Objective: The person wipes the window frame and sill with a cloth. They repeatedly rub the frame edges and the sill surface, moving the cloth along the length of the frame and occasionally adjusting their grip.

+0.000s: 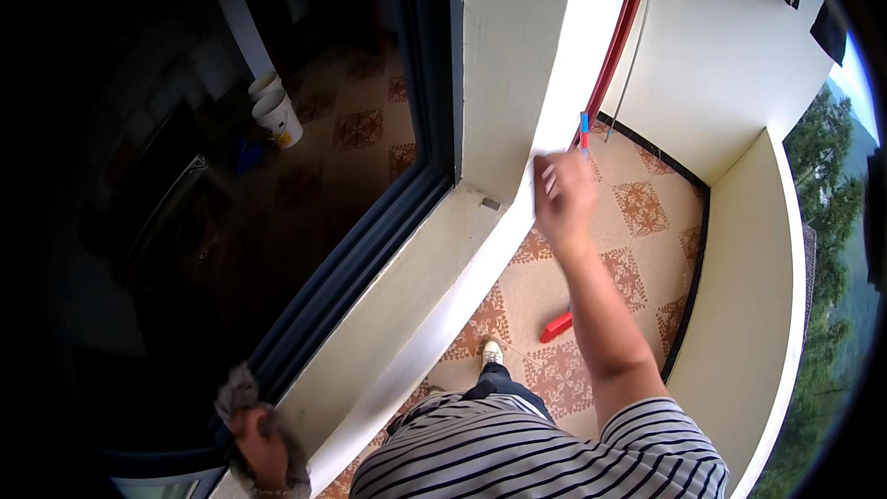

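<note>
Blurred by motion, my left hand (262,445) grips a grey cloth (238,391) at the lower corner of the dark window frame (339,305). Cloth also hangs beside the wrist. My right hand (567,197) is raised by the outer edge of the white wall (509,218), its fingers curled; whether it touches the wall or holds anything is unclear. Between the frame and that edge runs the pale window sill (388,319), with a small grey patch (490,204) at its far corner.
A broom with a red head (556,327) and blue-red handle (584,130) is partly hidden behind my right arm. A thin pole (632,55) leans on the far wall. A parapet (752,277) bounds the patterned tile floor (641,208). Inside stand white buckets (278,118).
</note>
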### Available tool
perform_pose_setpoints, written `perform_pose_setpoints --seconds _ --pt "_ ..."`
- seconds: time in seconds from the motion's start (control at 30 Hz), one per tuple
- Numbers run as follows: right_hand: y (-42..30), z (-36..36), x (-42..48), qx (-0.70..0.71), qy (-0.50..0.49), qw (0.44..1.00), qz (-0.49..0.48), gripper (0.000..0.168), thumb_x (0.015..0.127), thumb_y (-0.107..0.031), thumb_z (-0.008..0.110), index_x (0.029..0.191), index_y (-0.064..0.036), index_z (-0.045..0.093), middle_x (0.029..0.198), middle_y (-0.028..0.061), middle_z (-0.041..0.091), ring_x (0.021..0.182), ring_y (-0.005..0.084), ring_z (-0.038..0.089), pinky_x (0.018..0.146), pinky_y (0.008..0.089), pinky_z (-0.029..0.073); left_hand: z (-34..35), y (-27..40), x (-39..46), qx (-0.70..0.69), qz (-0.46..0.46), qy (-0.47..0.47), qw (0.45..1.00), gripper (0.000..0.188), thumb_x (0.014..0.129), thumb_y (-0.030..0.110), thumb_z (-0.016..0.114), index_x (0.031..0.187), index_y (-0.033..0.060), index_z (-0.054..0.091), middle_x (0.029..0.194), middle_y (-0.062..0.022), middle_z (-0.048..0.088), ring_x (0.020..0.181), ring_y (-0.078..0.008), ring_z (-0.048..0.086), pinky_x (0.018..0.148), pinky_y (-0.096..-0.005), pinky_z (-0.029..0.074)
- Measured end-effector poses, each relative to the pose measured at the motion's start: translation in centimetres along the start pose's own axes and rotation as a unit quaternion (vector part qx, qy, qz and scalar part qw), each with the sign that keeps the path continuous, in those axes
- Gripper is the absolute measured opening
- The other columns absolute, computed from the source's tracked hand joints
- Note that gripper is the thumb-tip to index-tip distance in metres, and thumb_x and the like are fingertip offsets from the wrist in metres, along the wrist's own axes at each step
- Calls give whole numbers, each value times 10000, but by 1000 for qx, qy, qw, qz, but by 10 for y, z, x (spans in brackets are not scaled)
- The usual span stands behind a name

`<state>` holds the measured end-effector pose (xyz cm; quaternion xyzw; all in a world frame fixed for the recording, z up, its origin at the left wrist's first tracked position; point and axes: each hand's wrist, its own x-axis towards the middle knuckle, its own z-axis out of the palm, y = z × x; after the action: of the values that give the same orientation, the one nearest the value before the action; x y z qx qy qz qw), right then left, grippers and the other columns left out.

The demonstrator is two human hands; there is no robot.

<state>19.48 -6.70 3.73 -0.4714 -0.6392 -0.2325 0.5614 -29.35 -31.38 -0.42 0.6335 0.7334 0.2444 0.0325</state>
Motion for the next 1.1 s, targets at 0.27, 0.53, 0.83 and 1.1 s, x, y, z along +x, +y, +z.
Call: perform_pose_setpoints --seconds 0.27,0.53,0.83,1.1 --pt "-9 6 -71 -78 -400 893 190 274 885 -224 569 1134 -129 631 822 100 603 693 314 626 618 406 514 -2 12 8 -391 -58 144 907 320 669 -10 486 982 17 546 916 -27 522 845 -132 484 799 -238 396" --pt "-10 14 -98 106 -195 963 155 211 767 2 677 970 -53 677 797 103 587 681 266 600 622 334 495 41 74 20 -428 -93 41 898 323 644 -47 504 962 -28 560 937 -62 563 868 -144 515 809 -269 433" --pt "-43 -6 -87 494 -54 526 690 125 869 -114 641 969 -38 645 860 46 669 694 110 605 583 220 459 47 67 20 -446 -100 35 889 337 632 -37 496 961 -34 572 909 -60 577 850 -155 532 820 -274 440" --pt "-67 -15 -82 568 -70 469 673 119 893 -68 579 990 -4 604 845 76 650 687 112 599 569 218 457 43 75 22 -430 -87 33 898 322 632 -42 500 942 -32 583 885 -47 586 825 -147 537 810 -264 443"
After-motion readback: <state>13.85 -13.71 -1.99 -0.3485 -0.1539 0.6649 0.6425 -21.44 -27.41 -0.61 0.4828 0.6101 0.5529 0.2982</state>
